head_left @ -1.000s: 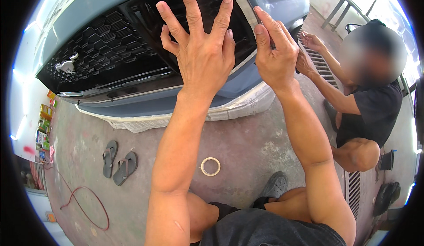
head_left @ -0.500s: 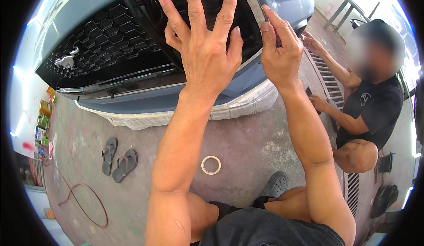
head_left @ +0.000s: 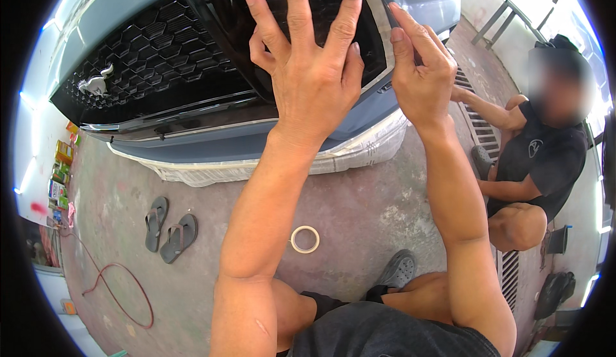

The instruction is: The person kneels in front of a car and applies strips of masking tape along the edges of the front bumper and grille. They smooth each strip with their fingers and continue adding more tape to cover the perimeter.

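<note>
My left hand point(head_left: 314, 84) is spread wide in front of the glossy black panel point(head_left: 218, 10) at the front of a grey-blue car. Its fingers are apart and hold nothing; I cannot tell whether the tips touch the panel. At the panel's right edge, my right hand point(head_left: 423, 78) is closed, thumb and forefinger brought together beside a strip of pale masking tape point(head_left: 378, 20). Whatever lies in that pinch is hidden. Left of my hands is the black honeycomb grille point(head_left: 160, 52) with a silver horse emblem point(head_left: 96, 82). Masking paper point(head_left: 359, 155) wraps the bumper's lower edge.
A roll of masking tape point(head_left: 307, 251) lies on the concrete floor, with flip-flops point(head_left: 179, 238) to its left. A red hose point(head_left: 131, 277) curls at far left near several cans point(head_left: 63, 153). On the right a co-worker point(head_left: 539, 158) crouches beside a floor grate point(head_left: 484, 132).
Both my hands have shifted slightly right, the left still spread and the right still pinched. The co-worker has moved back a little, with the reaching hand lower.
</note>
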### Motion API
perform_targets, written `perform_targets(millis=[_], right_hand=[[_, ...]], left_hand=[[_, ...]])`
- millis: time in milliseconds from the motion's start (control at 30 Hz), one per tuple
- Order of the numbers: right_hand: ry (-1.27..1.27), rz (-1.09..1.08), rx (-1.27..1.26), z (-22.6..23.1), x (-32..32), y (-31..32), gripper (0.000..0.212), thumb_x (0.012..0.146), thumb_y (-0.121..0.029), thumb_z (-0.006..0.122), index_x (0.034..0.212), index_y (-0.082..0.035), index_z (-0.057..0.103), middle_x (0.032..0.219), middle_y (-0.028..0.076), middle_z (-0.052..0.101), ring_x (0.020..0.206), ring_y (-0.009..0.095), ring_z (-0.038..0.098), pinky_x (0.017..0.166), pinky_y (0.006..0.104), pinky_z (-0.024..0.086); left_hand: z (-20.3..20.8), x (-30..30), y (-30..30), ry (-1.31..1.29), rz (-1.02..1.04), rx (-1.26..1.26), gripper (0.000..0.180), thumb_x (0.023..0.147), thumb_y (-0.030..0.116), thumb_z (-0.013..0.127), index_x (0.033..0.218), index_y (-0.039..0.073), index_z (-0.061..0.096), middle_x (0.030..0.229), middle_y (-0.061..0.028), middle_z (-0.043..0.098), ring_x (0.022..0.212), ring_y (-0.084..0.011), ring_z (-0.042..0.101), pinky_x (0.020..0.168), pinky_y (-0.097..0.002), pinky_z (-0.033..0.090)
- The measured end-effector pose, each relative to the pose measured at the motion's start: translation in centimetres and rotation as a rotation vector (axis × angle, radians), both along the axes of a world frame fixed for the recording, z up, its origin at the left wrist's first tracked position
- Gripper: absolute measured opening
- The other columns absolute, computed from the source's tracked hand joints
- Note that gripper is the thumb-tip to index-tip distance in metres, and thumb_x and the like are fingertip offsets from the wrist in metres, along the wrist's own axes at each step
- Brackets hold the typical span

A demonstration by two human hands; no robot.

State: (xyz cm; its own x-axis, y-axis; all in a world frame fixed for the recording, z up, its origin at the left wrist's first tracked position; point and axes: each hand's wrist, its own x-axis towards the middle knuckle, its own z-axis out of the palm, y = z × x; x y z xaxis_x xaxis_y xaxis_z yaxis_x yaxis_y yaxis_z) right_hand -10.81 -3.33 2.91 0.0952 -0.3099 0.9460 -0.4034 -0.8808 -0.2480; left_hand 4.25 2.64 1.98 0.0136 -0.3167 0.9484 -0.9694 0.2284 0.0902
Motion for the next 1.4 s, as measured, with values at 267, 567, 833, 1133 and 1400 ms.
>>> perform_targets(millis=[267, 567, 833, 1133, 1400], right_hand=[[0.058, -0.018, 0.059, 0.2, -1.3, 0.5, 0.029, 0.097, -0.007, 0.067, 0.125, -0.011, 0.073, 0.073, 0.005, 0.061, 0.058, 0.012, 0.050, 0.054, 0.0279, 0.043], [0.021, 0.014, 0.033, 0.2, -0.7, 0.3, 0.029, 0.098, -0.011, 0.067, 0.127, -0.010, 0.072, 0.076, 0.007, 0.065, 0.060, 0.011, 0.053, 0.056, 0.0278, 0.045], [0.016, 0.004, 0.040, -0.1, -0.6, -0.1, 0.028, 0.098, -0.011, 0.067, 0.126, -0.011, 0.072, 0.076, 0.005, 0.065, 0.059, 0.011, 0.052, 0.056, 0.0269, 0.045], [0.107, -0.026, 0.108, 0.3, -1.7, 0.4, 0.030, 0.099, -0.007, 0.066, 0.128, -0.010, 0.071, 0.081, 0.005, 0.065, 0.069, 0.010, 0.053, 0.064, 0.0254, 0.045], [0.123, -0.048, 0.188, -1.2, -2.8, 0.6, 0.030, 0.100, -0.007, 0.065, 0.130, -0.007, 0.070, 0.087, 0.006, 0.068, 0.078, 0.010, 0.057, 0.070, 0.0252, 0.047]], left_hand=[[-0.5, -1.0, -0.4, -0.047, 0.040, 0.065, 0.069, 0.086, 0.020, 0.070, 0.151, 0.033, 0.051, 0.168, -0.0253, 0.011, 0.151, -0.0570, -0.005, 0.109, -0.0601, 0.018], [-0.8, -1.2, -1.0, -0.034, 0.072, 0.126, 0.075, 0.087, 0.024, 0.071, 0.155, 0.039, 0.042, 0.170, -0.0230, 0.003, 0.150, -0.0585, -0.007, 0.105, -0.0733, 0.020], [0.4, -1.4, 0.2, -0.049, 0.166, 0.290, 0.078, 0.082, 0.025, 0.070, 0.155, 0.031, 0.044, 0.168, -0.0261, 0.013, 0.150, -0.0577, 0.004, 0.105, -0.0746, 0.025], [0.6, -1.4, 0.1, -0.056, 0.148, 0.277, 0.079, 0.082, 0.020, 0.069, 0.156, 0.033, 0.043, 0.167, -0.0265, 0.014, 0.149, -0.0587, 0.007, 0.103, -0.0765, 0.025], [0.8, -1.5, 0.2, -0.023, 0.094, 0.301, 0.079, 0.084, 0.024, 0.070, 0.156, 0.036, 0.041, 0.169, -0.0233, 0.012, 0.151, -0.0566, 0.003, 0.102, -0.0824, 0.019]])
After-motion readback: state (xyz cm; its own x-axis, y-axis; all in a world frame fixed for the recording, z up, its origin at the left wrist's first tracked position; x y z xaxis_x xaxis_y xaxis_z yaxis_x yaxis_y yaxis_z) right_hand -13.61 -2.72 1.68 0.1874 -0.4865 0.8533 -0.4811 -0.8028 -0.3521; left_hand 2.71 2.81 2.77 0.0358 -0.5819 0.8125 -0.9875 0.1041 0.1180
